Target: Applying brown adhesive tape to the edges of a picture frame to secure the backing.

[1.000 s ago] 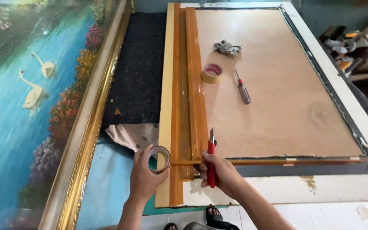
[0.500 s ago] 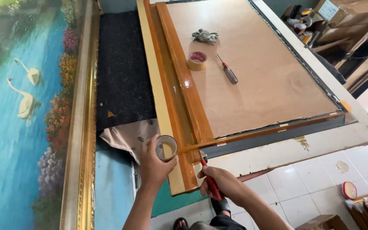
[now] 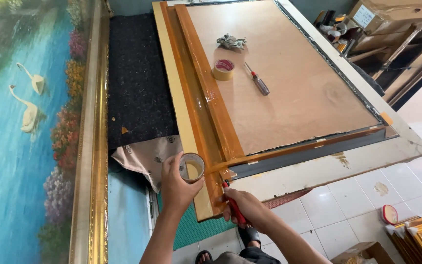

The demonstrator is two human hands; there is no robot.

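Tape roll (image 3: pixel 192 167) gripped in left hand (image 3: pixel 178 185) fingers; right hand (image 3: pixel 242 207) fingers clasp red cutter (image 3: pixel 234 208) at wooden frame (image 3: pixel 206 105).

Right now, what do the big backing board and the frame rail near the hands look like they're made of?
The backing board looks like thin plywood or hardboard: matte tan, faint grain. The frame rail looks like wood under glossy orange-brown finish or clear wrap; it shows shiny highlights.
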